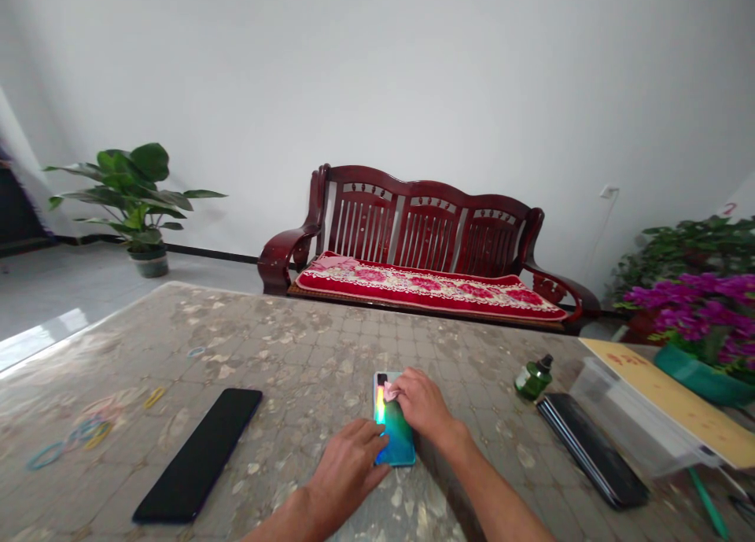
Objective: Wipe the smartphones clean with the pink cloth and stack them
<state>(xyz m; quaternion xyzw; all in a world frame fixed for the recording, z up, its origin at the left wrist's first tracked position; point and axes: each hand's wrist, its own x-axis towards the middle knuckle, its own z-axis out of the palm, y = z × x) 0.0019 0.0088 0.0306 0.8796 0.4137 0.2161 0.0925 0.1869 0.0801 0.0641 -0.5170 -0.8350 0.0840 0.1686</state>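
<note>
A phone with a shiny blue-green back [394,432] lies face down on the patterned table [283,345] in front of me. My left hand [348,467] rests on its near left edge, fingers pressed flat on it. My right hand [420,402] is closed on a small pinkish cloth [391,391] that it presses on the phone's far end, near the camera.
A black phone [200,451] lies to the left, with coloured rubber bands [82,436] beyond it. On the right are a small green bottle [534,377], a dark phone [593,447], a clear plastic box [631,420] and a potted purple plant [701,314]. Behind the table stands a red wooden bench [425,247].
</note>
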